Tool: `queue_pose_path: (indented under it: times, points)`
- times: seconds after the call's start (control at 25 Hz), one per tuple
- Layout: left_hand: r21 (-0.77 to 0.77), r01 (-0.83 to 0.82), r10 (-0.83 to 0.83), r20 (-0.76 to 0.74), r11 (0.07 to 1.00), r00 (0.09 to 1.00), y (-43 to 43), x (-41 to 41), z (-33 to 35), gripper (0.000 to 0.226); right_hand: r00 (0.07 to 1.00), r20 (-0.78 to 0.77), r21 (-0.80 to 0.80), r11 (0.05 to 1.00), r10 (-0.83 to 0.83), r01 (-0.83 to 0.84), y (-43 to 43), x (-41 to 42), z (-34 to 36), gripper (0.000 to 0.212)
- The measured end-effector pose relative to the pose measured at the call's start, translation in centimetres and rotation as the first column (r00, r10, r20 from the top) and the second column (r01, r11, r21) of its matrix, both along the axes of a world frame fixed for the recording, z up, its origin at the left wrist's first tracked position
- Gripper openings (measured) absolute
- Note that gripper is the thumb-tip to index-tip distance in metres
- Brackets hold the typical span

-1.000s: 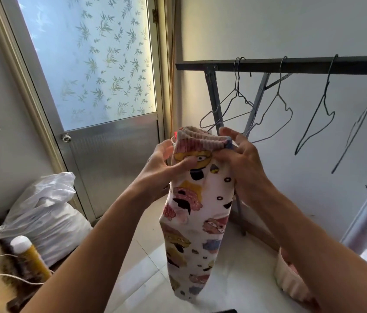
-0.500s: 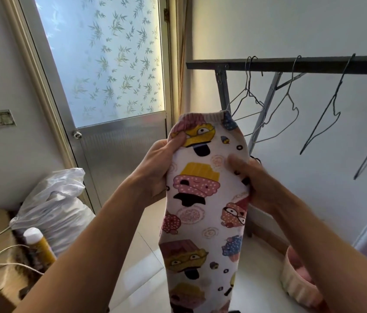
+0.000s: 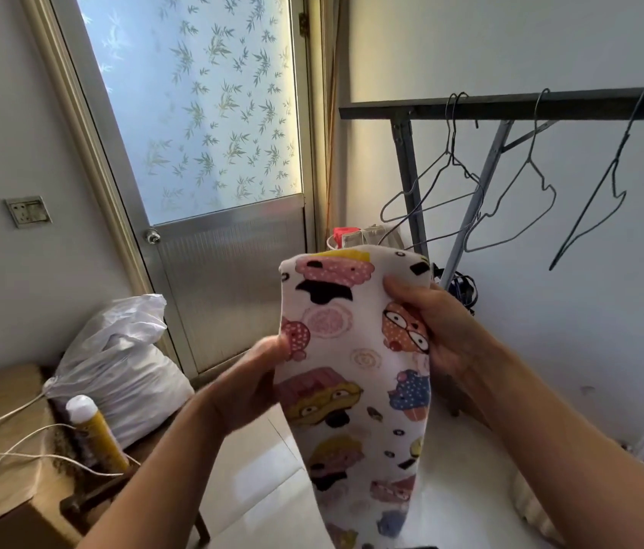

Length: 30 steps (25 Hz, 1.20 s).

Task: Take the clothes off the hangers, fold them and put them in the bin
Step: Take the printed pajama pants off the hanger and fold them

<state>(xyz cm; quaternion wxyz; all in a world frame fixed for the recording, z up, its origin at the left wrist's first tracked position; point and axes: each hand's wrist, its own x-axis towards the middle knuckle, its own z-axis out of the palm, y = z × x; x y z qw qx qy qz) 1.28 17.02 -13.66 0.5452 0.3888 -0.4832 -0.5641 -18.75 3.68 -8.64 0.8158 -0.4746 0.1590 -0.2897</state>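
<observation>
Before the rack, both hands (left, right) gripping printed garment

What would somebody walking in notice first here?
The eye goes first to the cartoon-print garment at the centre, which hangs down while the left hand and right hand grip its edges. Behind it on the right, bare wire hangers dangle from a dark rail. At upper left, a frosted door with a leaf pattern glows with daylight.
</observation>
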Motion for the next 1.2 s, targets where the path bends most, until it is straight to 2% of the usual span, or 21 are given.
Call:
queue_pose_path:
  times: [0.08,0.16,0.28,0.36,0.44,0.52,0.6,0.64,0.72,0.8,0.92,1.0,1.08,1.16,1.2]
  points:
    - [0.037,-0.042,0.04,0.054,0.998,0.998,1.2,0.0,-1.6,0.076,0.999,-0.039,0.05,0.998,-0.026,0.028,-0.3,0.7,0.4,0.044]
    - [0.068,-0.147,0.139,0.108,0.987,0.984,1.9,-0.2,-2.2,0.07,0.999,-0.038,0.104,0.994,-0.013,0.017,-0.3,1.2,0.4,0.044]
    - [0.072,-0.329,0.325,0.059,0.942,0.944,2.3,-0.8,-1.3,0.034,0.998,0.066,0.146,0.989,0.009,-0.019,-0.3,1.3,-0.1,0.031]
    - [0.082,-0.413,0.414,0.003,0.907,0.91,2.2,-1.1,0.0,0.021,0.992,0.102,0.143,0.985,0.078,-0.092,-0.1,1.2,-1.2,0.039]
    - [0.068,-0.465,0.468,-0.039,0.883,0.883,1.8,-1.0,1.3,0.024,0.971,0.1,0.09,0.97,0.216,-0.225,0.4,1.0,-2.4,0.053]
    - [0.048,-0.484,0.486,-0.081,0.874,0.87,1.6,-0.6,2.2,0.028,0.943,0.028,0.018,0.943,0.332,-0.333,0.6,0.9,-3.6,0.076]
    - [0.023,-0.408,0.408,-0.086,0.913,0.909,1.8,-0.1,2.7,0.04,0.925,-0.073,-0.057,0.925,0.372,-0.377,1.2,1.0,-4.4,0.076]
    - [0.02,-0.343,0.343,-0.054,0.939,0.938,2.1,0.0,2.8,0.048,0.927,-0.127,-0.108,0.924,0.353,-0.367,1.5,1.1,-4.4,0.07]
    - [0.045,-0.266,0.264,0.06,0.963,0.963,2.7,0.5,3.0,0.055,0.952,-0.226,-0.198,0.947,0.208,-0.254,1.8,1.4,-4.0,0.057]
    - [0.105,-0.325,0.305,0.17,0.94,0.937,3.1,0.7,3.7,0.057,0.959,-0.279,-0.258,0.958,0.052,-0.127,1.7,1.8,-3.3,0.043]
    - [0.089,-0.439,0.403,0.27,0.894,0.875,3.1,0.7,4.8,0.047,0.938,-0.333,-0.381,0.924,-0.093,-0.044,2.3,2.3,-2.5,0.034]
    - [0.07,-0.572,0.533,0.288,0.817,0.796,2.8,0.4,5.1,0.05,0.921,-0.318,-0.45,0.891,-0.223,0.06,2.6,2.7,-2.4,0.044]
    - [0.02,-0.703,0.672,0.276,0.711,0.687,2.2,0.2,4.8,0.061,0.892,-0.279,-0.466,0.862,-0.355,0.198,2.3,3.0,-2.3,0.072]
    - [-0.045,-0.725,0.712,0.236,0.688,0.661,1.7,-0.1,4.5,0.061,0.86,-0.261,-0.493,0.826,-0.439,0.272,1.8,3.1,-1.9,0.087]
    - [-0.07,-0.707,0.703,0.209,0.704,0.68,1.5,-0.4,4.5,0.055,0.868,-0.243,-0.477,0.832,-0.433,0.281,1.5,3.1,-1.7,0.084]
